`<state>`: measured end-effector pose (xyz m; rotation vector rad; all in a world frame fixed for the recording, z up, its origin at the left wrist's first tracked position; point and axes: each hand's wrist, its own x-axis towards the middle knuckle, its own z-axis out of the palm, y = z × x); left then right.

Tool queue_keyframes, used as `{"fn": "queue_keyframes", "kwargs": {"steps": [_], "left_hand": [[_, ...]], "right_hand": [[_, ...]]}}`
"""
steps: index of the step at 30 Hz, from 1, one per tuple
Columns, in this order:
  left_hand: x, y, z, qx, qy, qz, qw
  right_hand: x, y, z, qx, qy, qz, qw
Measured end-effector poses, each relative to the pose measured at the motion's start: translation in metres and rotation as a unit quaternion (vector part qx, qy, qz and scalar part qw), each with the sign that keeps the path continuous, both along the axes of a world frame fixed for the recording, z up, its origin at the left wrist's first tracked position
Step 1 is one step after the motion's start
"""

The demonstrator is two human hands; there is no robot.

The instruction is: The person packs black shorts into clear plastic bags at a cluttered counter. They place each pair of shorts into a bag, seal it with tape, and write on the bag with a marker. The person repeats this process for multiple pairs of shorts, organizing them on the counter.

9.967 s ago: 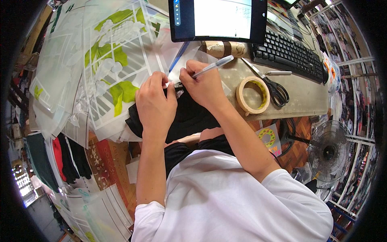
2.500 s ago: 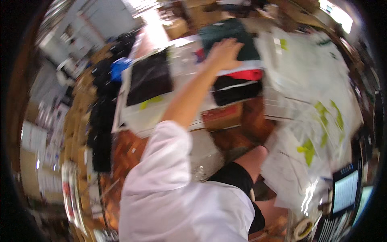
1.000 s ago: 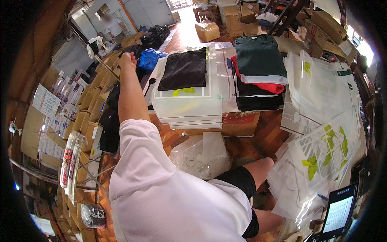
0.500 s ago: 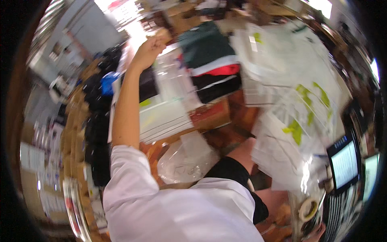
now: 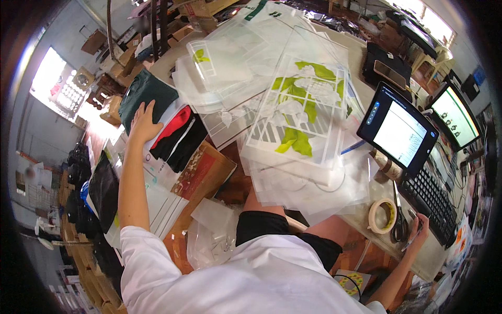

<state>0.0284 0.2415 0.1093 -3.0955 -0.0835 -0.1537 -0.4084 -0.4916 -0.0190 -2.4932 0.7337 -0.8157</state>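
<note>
From the head camera, the folded garment stack [image 5: 149, 99] sits at 10 o'clock, a dark green piece on top, with white, red and black edges showing toward 4 o'clock of it. The left hand [image 5: 145, 124] lies over the green top, thumb apart from the other fingers, palm down and not visibly pinching a layer.

The cloth looks soft, limp and light piece by piece, though the whole stack would likely weigh more and slump. Layers could slide on each other, so a single piece is best taken by its folded edge, thumb under and fingers above; the whole stack wants support from beneath.

At 4 o'clock, the right hand [image 5: 417, 233] is at the bench [image 5: 361, 222], near the keyboard [image 5: 431, 204]. A slim pale pen-like item [image 5: 409, 242] shows by it; whether those fingers clamp it, I cannot tell. Black scissors [image 5: 400, 226] and a tape roll [image 5: 382, 215] lie just beside. Clear printed sheets [image 5: 261, 178] spread from 12 to 2 o'clock.
</note>
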Motion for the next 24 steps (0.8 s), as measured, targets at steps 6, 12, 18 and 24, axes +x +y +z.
{"fn": "queue_keyframes", "kwargs": {"steps": [6, 12, 18, 24], "left_hand": [[0.010, -0.054, -0.005, -0.253, -0.078, -0.084, 0.961], [0.006, -0.097, -0.085, -0.461, 0.061, 0.126, 0.876], [0.033, -0.134, -0.120, -0.771, -0.040, 0.166, 0.613], [0.038, -0.161, -0.111, -0.487, -0.184, 0.115, 0.846]], "right_hand": [[0.002, -0.003, -0.004, -0.005, -0.002, -0.024, 1.000], [-0.004, -0.015, -0.014, -0.010, -0.017, -0.005, 1.000], [0.000, -0.015, -0.011, -0.001, -0.002, -0.019, 1.000], [-0.001, -0.017, -0.012, 0.001, 0.006, -0.019, 1.000]]}}
